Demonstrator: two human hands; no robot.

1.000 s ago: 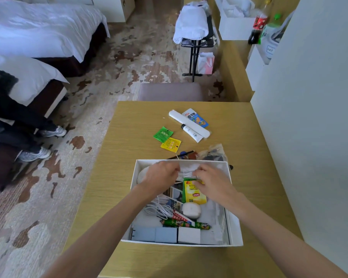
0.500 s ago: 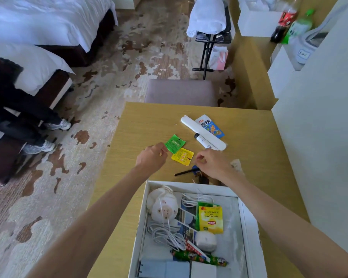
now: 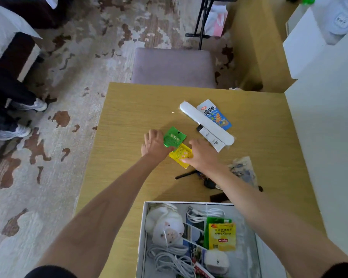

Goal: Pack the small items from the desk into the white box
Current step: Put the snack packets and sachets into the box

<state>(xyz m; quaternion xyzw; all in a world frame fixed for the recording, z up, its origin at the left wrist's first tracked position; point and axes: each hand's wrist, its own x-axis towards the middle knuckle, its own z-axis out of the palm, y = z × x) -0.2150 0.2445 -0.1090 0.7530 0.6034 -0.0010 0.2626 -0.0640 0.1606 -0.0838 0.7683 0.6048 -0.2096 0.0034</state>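
Near the middle of the frame, the left hand [image 3: 154,144] is lying palm-down with its fingers curling onto the edge of a glossy green foil sachet [image 3: 174,137], pinching it against the wood-grain yellow surface [image 3: 129,121]. Just to its right, the right hand [image 3: 204,155] is pressing its fingers and thumb onto a crinkled yellow foil sachet [image 3: 180,155]; whether either packet is lifted cannot be told. The two sachets are overlapping at one corner.

Further up and right, a long white rounded plastic case [image 3: 206,123] is lying diagonally, touching a small white squeeze tube with a black cap [image 3: 210,138] on one side and a flat blue printed packet [image 3: 216,114] on the other. Right of the right forearm, a wrinkled clear plastic bag [image 3: 244,170] is resting, and a thin black pen [image 3: 186,174] is poking out from beneath the wrist.

At the bottom of the frame, the open white cardboard box [image 3: 142,237] is sitting at the near edge, holding a soft white drawstring pouch with a pig face [image 3: 165,227], coiled white cables [image 3: 169,257] and a yellow tea packet [image 3: 222,235].

Beyond the far edge, a padded mauve stool [image 3: 173,67] is standing on mottled carpet [image 3: 69,57].
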